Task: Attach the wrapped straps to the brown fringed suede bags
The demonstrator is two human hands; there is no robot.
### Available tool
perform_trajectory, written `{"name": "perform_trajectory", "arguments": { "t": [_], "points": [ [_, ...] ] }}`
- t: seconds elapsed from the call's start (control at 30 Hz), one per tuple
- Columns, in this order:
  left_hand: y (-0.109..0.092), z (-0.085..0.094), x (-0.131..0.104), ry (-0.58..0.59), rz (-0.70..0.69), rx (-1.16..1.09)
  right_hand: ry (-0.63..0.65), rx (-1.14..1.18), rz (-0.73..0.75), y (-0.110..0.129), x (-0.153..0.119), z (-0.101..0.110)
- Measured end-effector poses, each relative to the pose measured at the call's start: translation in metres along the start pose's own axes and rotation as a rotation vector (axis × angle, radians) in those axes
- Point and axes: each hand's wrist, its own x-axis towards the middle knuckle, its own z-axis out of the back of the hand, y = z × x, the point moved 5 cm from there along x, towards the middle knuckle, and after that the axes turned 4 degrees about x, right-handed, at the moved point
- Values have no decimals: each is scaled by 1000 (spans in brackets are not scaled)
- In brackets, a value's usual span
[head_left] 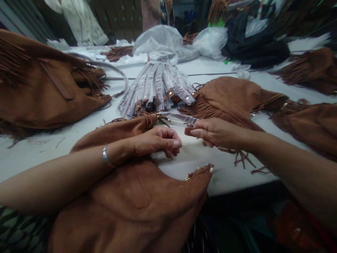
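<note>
My right hand pinches the brown end of a leather strap, and clear plastic covers the strap's length behind it. My left hand is curled, thumb pressed to the fingers; anything inside it is too small or hidden to make out. Under my left forearm lies a brown suede bag with a curved opening and a stitched patch. One upper tip of it carries a metal ring, the other a gold chain and zip end. The two hands are apart, above the bag's opening.
A bundle of plastic-wrapped straps fans out ahead. Fringed suede bags lie left, right and far right. Clear plastic bags and a black bag sit at the back of the white table.
</note>
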Motion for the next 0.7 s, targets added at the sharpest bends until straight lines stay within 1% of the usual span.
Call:
{"name": "perform_trajectory", "arguments": {
  "t": [0.03, 0.07, 0.13, 0.2, 0.27, 0.33, 0.37, 0.43, 0.5, 0.6, 0.67, 0.7],
  "points": [
    [-6, -7, -1, 24, 6, 32, -57, 196, -62, -5, 2, -2],
    [-12, -15, -1, 54, 20, 87, -146, 366, -95, -11, 3, -5],
    [-22, -36, 1, 133, 68, 259, -375, 595, -105, -23, 2, -9],
    [-28, -58, 6, 209, 109, 446, -546, 668, -83, -33, 0, -12],
    [-30, -77, 13, 259, 123, 584, -620, 665, -59, -40, -2, -15],
    [-28, -92, 20, 269, 113, 702, -639, 663, -33, -44, -4, -16],
    [-27, -96, 22, 254, 107, 765, -631, 661, -19, -46, -5, -17],
    [-23, -100, 21, 189, 108, 876, -603, 657, 4, -47, -7, -18],
    [-19, -99, 16, 110, 135, 893, -591, 652, 18, -49, -8, -18],
    [-13, -93, -1, 17, 170, 731, -578, 646, 27, -49, -10, -17],
    [-14, -84, -12, -66, 134, 546, -555, 642, 38, -47, -10, -17],
    [-17, -78, -17, -120, 91, 444, -542, 639, 46, -47, -10, -17]
  ]
}}
